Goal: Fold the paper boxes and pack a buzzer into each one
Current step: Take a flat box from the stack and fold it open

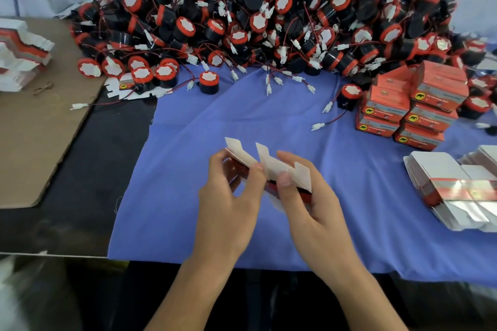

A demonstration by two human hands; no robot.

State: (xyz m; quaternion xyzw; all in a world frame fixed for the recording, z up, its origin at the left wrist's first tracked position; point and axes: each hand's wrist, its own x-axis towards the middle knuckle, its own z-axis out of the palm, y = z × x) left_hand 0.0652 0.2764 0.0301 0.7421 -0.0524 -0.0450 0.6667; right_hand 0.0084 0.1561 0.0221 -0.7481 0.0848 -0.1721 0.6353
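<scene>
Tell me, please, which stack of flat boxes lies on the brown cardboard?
The far-left stack, on the cardboard sheet; the other stacks lie on the blue cloth at the right.

Half-folded paper box (271, 164), flaps up, before heaped red-black buzzers (269, 8)

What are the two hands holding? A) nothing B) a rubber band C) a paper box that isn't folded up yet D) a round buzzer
C: the left hand and the right hand both grip a paper box whose white flaps stick up.
</scene>
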